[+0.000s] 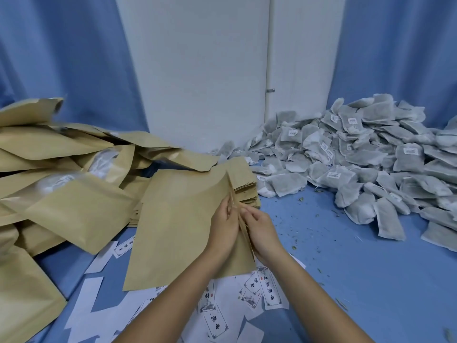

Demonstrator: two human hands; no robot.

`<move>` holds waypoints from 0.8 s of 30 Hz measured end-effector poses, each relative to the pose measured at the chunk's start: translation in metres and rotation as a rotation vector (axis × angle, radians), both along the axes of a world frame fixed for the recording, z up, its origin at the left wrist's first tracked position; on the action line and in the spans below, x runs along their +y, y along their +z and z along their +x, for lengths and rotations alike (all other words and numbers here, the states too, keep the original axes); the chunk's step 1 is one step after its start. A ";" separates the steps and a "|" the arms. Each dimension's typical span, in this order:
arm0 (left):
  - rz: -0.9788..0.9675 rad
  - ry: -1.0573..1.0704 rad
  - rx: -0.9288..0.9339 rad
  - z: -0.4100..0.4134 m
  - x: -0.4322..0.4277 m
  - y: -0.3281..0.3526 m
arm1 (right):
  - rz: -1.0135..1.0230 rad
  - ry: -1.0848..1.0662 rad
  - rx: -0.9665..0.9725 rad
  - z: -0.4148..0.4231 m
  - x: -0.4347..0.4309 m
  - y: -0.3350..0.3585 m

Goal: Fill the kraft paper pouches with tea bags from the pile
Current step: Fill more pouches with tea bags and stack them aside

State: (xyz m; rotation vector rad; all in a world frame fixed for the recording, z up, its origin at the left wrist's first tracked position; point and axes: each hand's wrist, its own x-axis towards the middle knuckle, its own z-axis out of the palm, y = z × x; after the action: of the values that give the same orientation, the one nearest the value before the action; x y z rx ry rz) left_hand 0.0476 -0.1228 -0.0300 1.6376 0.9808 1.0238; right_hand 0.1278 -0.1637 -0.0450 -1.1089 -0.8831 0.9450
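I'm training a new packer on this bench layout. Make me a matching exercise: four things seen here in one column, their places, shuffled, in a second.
Things
1. tea bag pile
2. kraft pouch
3. printed labels
4. pouch heap

Places
A. on the left
B. nearest the camera, beneath the forearms
C. on the right
D. in the middle, pinched by left hand and right hand

Pairs: 1-C, 2-D, 3-B, 4-A

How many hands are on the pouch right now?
2: left hand grips the pouch at its right edge from the left; right hand grips the same edge from the right. Fingertips are partly hidden by the paper.
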 end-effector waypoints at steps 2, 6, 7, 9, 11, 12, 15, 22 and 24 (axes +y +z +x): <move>0.058 0.035 0.034 -0.001 -0.001 -0.002 | 0.006 -0.108 -0.300 -0.001 -0.003 0.003; 0.093 0.053 0.083 -0.002 -0.001 -0.005 | -0.022 -0.270 -0.670 0.000 -0.004 0.003; 0.117 0.052 0.096 -0.002 -0.003 -0.005 | -0.033 -0.300 -0.691 0.001 -0.004 0.003; 0.192 0.044 0.133 -0.002 -0.005 -0.003 | -0.058 -0.373 -0.670 0.001 -0.003 0.004; 0.227 0.081 0.149 -0.003 -0.006 0.002 | -0.100 -0.429 -0.586 0.001 -0.001 0.007; 0.234 0.132 0.138 -0.003 -0.005 0.004 | -0.124 -0.437 -0.511 0.003 0.000 0.009; 0.280 0.181 0.268 -0.006 -0.003 0.007 | -0.129 -0.377 -0.216 0.012 0.004 0.012; 0.244 0.104 0.365 -0.002 -0.005 0.012 | -0.170 -0.494 -0.502 0.012 0.007 0.011; 0.325 0.148 0.371 -0.007 -0.002 0.016 | -0.236 -0.527 -0.658 0.025 0.006 0.011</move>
State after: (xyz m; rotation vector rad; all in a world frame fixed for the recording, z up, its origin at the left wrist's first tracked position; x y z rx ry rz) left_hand 0.0401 -0.1247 -0.0141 2.1011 1.2428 1.0389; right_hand 0.1529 -0.1579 -0.0335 -1.7995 -0.9347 0.2356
